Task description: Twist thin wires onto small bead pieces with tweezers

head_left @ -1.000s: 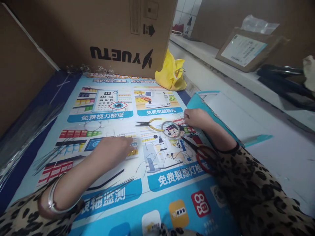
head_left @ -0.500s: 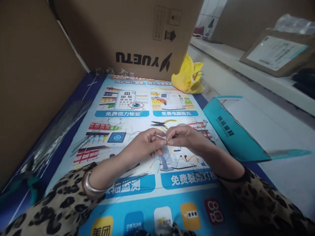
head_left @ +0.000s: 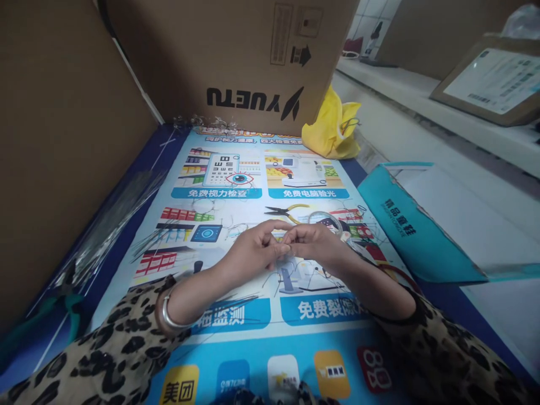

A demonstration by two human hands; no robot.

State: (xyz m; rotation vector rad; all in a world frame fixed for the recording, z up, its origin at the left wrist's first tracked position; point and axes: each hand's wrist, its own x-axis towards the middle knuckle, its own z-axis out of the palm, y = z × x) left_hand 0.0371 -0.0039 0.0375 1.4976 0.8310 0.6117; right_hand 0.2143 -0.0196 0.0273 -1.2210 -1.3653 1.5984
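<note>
Above the middle of a printed poster mat (head_left: 228, 343), my left hand (head_left: 259, 247) and my right hand (head_left: 314, 242) meet fingertip to fingertip. Both are pinched closed. Whatever lies between the fingers is too small and too hidden to name. Just beyond them lie small pliers (head_left: 291, 214) with yellow handles and dark jaws. A coil of pale wire (head_left: 329, 216) rests behind my right hand, partly covered by it. Thin dark wire pieces (head_left: 238, 301) are scattered on the mat around my wrists.
At left lie a bundle of thin wires (head_left: 112, 222) and green-handled pliers (head_left: 70, 304). A large cardboard box (head_left: 236, 50) stands behind, with a yellow bag (head_left: 331, 129) beside it. An open teal box (head_left: 405, 225) is on the right, below a shelf holding a parcel (head_left: 493, 79).
The whole view has shifted slightly, so things appear farther right. My hands stay together, with the fingertips pressed a little closer. More of the wire coil shows behind my right hand.
</note>
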